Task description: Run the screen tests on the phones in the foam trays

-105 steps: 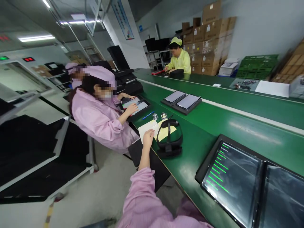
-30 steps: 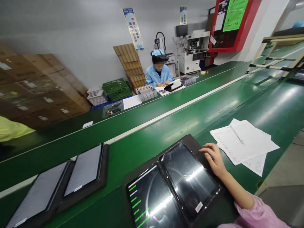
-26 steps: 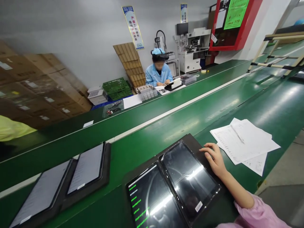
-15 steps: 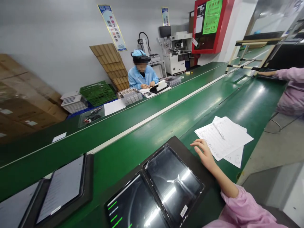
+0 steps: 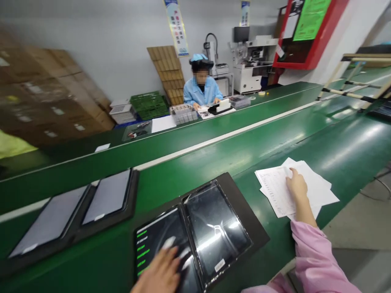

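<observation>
The lit tablet (image 5: 159, 232) is part-hidden by the unclenched, cut-off left hand (image 5: 160, 272), papers (image 5: 274, 189) by the right hand (image 5: 297, 187), its grip indiscernible.

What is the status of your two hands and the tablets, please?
Left hand over glossy black rectangular tablet with green text, contact unclear. Right hand over loose white paper sheets, grip unclear. Bright glare crosses neighbouring glossy black tablet.

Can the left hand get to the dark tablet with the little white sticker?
Probably yes. The left hand is over the tablet with green writing, right next to the dark tablet, and I see nothing standing between them.
</observation>
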Demonstrator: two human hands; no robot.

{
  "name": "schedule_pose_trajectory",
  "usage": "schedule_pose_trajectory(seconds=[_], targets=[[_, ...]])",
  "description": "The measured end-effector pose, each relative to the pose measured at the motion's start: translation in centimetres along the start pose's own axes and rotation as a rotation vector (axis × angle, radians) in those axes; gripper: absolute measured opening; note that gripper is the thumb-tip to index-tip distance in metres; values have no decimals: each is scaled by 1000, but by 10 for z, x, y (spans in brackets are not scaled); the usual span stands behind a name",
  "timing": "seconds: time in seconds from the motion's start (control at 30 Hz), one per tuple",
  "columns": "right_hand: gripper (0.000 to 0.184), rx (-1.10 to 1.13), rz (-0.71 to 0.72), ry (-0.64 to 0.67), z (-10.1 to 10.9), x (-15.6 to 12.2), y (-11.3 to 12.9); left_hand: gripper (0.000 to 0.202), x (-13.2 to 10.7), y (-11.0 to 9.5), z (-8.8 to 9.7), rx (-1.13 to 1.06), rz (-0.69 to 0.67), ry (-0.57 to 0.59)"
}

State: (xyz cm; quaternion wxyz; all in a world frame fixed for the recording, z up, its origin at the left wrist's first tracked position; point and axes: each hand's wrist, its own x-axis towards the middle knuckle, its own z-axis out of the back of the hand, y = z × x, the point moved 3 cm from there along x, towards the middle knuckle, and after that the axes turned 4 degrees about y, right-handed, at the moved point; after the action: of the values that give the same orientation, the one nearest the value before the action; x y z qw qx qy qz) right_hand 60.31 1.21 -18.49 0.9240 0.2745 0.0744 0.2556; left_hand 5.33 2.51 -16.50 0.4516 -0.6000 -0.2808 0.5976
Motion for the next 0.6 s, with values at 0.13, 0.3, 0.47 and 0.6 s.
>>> schedule_pose_trajectory(seconds=[0.13, 0.3, 0.47, 0.6], targets=[[58, 60, 72, 30, 12, 0, 1, 53, -2, -13, -100, -745, 310, 508], [53, 661, 176, 66, 20, -44, 27, 40, 11, -33, -123, -821, 377, 506], [26, 1115, 569, 531, -10, -146, 90, 45, 20, -37, -105, -679, 374, 589], [8, 637, 1072, 753, -32, -204, 127, 44, 28, -42, -100, -650, 445, 609]])
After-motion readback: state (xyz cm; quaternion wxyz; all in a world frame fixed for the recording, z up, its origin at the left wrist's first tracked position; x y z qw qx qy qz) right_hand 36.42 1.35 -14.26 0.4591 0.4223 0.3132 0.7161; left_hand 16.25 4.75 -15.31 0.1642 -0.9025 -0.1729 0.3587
